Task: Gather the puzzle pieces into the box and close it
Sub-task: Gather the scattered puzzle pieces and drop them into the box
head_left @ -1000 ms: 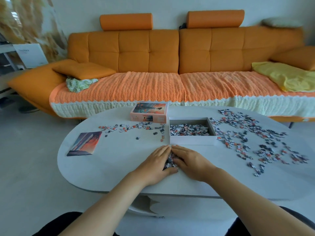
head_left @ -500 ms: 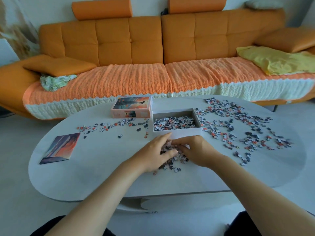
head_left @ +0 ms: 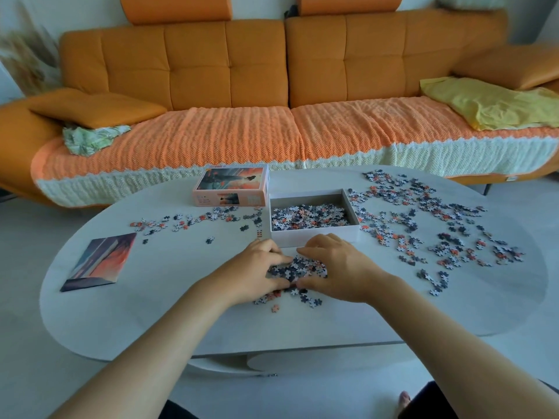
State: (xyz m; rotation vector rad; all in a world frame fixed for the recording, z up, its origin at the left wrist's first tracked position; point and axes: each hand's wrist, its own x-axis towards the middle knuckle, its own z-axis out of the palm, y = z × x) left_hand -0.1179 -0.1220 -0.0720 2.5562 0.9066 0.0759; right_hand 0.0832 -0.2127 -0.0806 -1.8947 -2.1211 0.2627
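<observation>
On the worktop (head_left: 151,300), the left hand (head_left: 257,267) and right hand (head_left: 340,267) cup a pile (head_left: 295,269) of pieces between them, fingers curled round it. Just beyond lies the open box (head_left: 305,199), part filled. Its lid (head_left: 233,189) sits far left, with loose pieces (head_left: 423,225) scattered right.

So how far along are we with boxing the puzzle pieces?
Partly done: a layer of pieces sits in the open box. In hand: left hand and right hand cup a heap before it. Left: the scatter to its right, the thin line to its left, then the lid, lying beside the box.
</observation>
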